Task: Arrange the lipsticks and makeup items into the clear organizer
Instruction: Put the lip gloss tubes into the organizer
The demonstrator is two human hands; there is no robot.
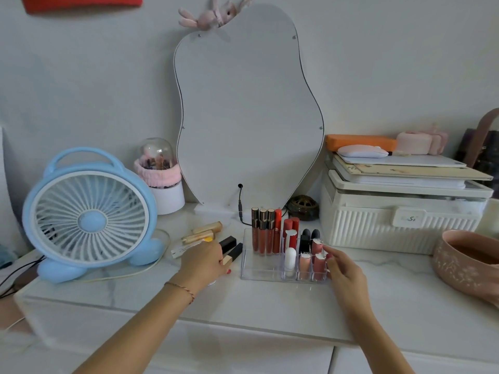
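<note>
Here, at the left of the frame, a blue fan stands on the white worktop, with a glass-domed jar behind it in the left centre. Just right of the fan, gold tubes and a pale flat tube lie loose on the worktop. The left hand rests over this group; its fingers curl down beside two black-and-gold lipsticks that lie slanted, but whether its grip has closed on anything I cannot tell. In the lower centre sits the clear organizer. Its back-left part holds upright dark-capped lip glosses and a red one; further right stand red tubes, a white tube, black lipsticks and pink lipsticks in the small compartments. The right hand touches the organizer's right edge, fingers loosely spread, holding nothing visible. Behind stands a curved mirror. A white storage box fills the right, and a pink bowl sits at the far right edge
</note>
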